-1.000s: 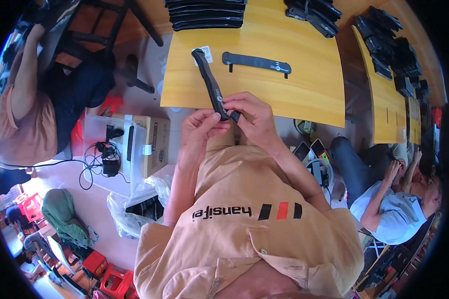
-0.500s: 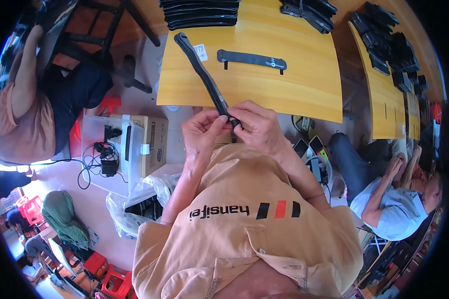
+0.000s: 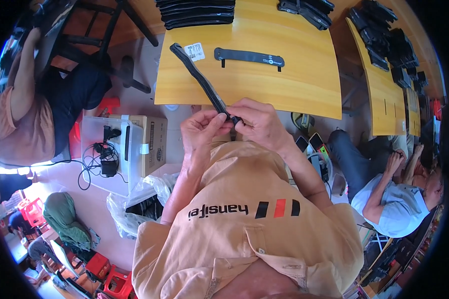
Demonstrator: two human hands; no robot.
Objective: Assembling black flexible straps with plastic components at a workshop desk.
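Both hands hold the near end of a long, narrow black fabric band (image 3: 199,77), just off the table's near edge in front of my chest. My left hand (image 3: 202,128) pinches it between thumb and fingers. Closed on the band's tip from the other side is my right hand (image 3: 257,122), which partly hides that end. The band slants away to the left over the yellow wooden table (image 3: 284,89). A white printed label (image 3: 194,51) shows beside its far end. Beyond my hands a flat dark grey band (image 3: 249,57) with two short black tabs lies on the table.
Stacked black bands (image 3: 197,14) and a loose bundle (image 3: 307,12) lie along the table's far side. To the left are a clear plastic bin (image 3: 105,172) with cables, a cardboard box (image 3: 154,144) and a plastic bag (image 3: 139,199). People sit on both sides.
The held band has swung slightly left at its far end, and more of the white label's face shows. Both hands keep their grip in nearly the same place.
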